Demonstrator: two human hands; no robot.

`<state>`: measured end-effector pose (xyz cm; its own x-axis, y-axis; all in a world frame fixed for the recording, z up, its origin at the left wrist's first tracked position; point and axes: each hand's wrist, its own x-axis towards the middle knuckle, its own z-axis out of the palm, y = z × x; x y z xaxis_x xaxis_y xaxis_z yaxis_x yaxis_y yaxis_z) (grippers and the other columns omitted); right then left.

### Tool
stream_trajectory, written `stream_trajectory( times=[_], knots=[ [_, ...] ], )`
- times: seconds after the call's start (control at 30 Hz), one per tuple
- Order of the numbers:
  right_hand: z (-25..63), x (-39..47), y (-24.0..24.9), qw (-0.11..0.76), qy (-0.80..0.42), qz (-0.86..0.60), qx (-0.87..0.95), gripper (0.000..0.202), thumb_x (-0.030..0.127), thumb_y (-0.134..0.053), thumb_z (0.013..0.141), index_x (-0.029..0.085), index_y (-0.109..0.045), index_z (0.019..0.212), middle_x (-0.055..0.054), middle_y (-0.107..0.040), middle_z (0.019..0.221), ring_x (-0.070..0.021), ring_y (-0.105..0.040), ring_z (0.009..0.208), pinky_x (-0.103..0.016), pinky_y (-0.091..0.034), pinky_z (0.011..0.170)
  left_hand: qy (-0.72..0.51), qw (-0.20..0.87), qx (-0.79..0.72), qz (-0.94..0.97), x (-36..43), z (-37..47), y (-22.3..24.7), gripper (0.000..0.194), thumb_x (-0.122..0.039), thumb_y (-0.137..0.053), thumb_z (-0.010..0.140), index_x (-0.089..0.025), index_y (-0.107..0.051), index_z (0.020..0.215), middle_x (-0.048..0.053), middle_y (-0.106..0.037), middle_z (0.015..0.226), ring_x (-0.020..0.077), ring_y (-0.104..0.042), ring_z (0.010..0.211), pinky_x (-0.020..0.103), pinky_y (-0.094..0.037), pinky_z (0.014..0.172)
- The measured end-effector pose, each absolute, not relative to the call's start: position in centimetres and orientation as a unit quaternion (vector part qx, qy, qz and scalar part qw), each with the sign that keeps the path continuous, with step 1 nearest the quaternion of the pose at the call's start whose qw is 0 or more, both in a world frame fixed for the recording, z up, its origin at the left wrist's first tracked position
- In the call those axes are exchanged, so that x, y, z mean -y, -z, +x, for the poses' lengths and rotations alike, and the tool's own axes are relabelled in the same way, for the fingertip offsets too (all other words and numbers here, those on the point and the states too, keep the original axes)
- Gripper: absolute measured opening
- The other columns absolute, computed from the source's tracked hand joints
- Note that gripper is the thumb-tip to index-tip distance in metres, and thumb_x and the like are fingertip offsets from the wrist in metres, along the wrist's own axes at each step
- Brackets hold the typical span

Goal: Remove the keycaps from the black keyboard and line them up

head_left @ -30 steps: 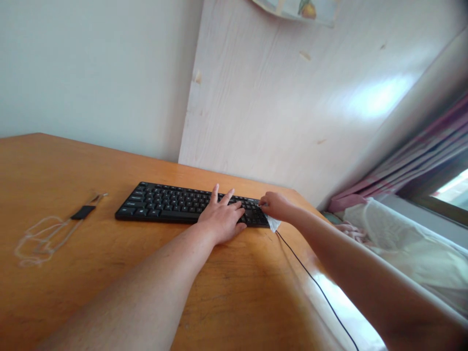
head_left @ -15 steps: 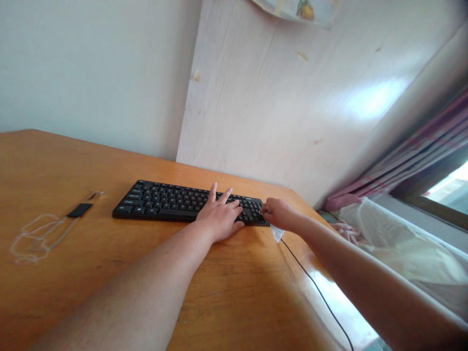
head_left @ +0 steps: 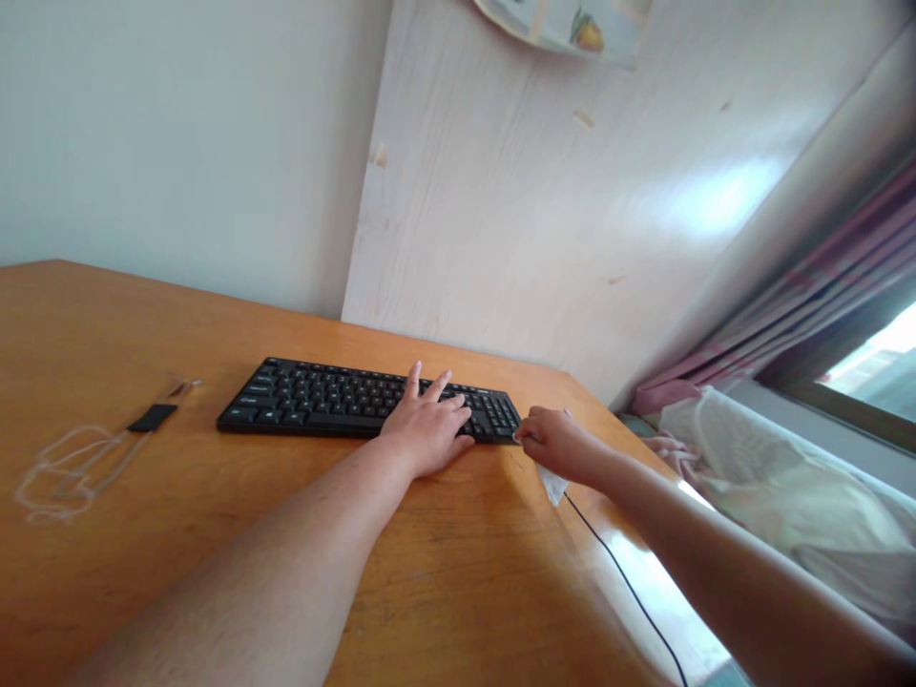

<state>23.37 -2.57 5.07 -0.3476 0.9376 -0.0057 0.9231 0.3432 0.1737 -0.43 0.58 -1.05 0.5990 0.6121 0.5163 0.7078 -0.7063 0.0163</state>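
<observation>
A black keyboard (head_left: 336, 396) lies on the wooden table (head_left: 429, 592). My left hand (head_left: 426, 429) rests on its right half with the fingers spread over the keys, and the thumb reaches past the near edge. Just beyond the keyboard's right end, my right hand (head_left: 554, 441) is closed around a white tissue (head_left: 552, 485), whose loose corner hangs below the fist. A thin black cable (head_left: 622, 572) runs from beneath the tissue toward the lower right; where it begins is hidden.
At the left of the table lies a small black rectangular piece (head_left: 153, 417) with pale cords (head_left: 64, 477) looped beside it. A whitish board (head_left: 458, 210) stands behind the table. Bedding (head_left: 773, 477) and a pink curtain (head_left: 787, 296) are on the right.
My right hand has shifted slightly right with the tissue, off the keyboard's end, uncovering its right keys. My left hand stays spread on the keyboard. The view has tilted a little.
</observation>
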Motion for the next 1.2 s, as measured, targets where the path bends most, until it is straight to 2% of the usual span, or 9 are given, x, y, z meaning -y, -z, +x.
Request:
stream_trajectory(
  times=[0.13,0.3,0.6,0.8,1.2],
  knots=[
    [24.1,1.8,-5.1,-0.001,-0.035,0.569,-0.821,0.024,0.023,-0.053,0.08,0.023,-0.075,0.089,-0.004,-0.066,0.087,-0.0166,-0.06,0.083,-0.025,-0.04,0.076,0.248,0.095,0.371,-0.89,-0.6,-0.5,1.0,0.047,-0.057,-0.041,0.089,-0.03,-0.063,0.119,0.003,-0.058,0.134,0.0339,-0.023,0.141,0.065,0.014,0.108],
    [23.6,-1.0,-5.3,-0.072,-0.061,0.572,-0.815,0.024,0.027,-0.054,0.083,0.018,-0.075,0.091,-0.006,-0.068,0.088,-0.0171,-0.06,0.085,-0.024,-0.041,0.077,0.249,0.094,0.369,-0.891,-0.5,-0.6,0.9,0.045,-0.056,-0.041,0.089,-0.029,-0.064,0.118,0.003,-0.058,0.134,0.034,-0.023,0.141,0.065,0.015,0.108],
    [21.2,-5.4,-4.9,0.015,-0.094,0.607,-0.789,0.031,0.024,-0.05,0.083,0.021,-0.073,0.104,-0.008,-0.068,0.101,-0.0176,-0.061,0.092,-0.024,-0.041,0.08,0.248,0.098,0.373,-0.889,-0.4,-0.5,0.8,0.045,-0.055,-0.04,0.09,-0.029,-0.063,0.119,0.002,-0.058,0.134,0.0332,-0.023,0.141,0.064,0.014,0.109],
    [20.6,-5.0,-5.2,0.076,-0.112,0.592,-0.795,0.033,0.022,-0.05,0.082,0.022,-0.074,0.104,-0.008,-0.069,0.101,-0.0195,-0.061,0.092,-0.024,-0.041,0.08,0.241,0.09,0.375,-0.891,-0.4,-0.5,0.8,0.045,-0.055,-0.04,0.09,-0.03,-0.063,0.119,0.002,-0.057,0.134,0.0339,-0.021,0.141,0.064,0.014,0.108],
    [21.0,-1.9,-5.4,0.096,-0.1,0.575,-0.806,0.03,0.02,-0.051,0.081,0.024,-0.075,0.1,-0.007,-0.066,0.097,-0.0188,-0.06,0.089,-0.024,-0.041,0.075,0.246,0.088,0.376,-0.889,-0.4,-0.5,0.8,0.046,-0.056,-0.04,0.089,-0.03,-0.063,0.119,0.002,-0.058,0.133,0.0335,-0.022,0.141,0.063,0.015,0.108]
  ],
)
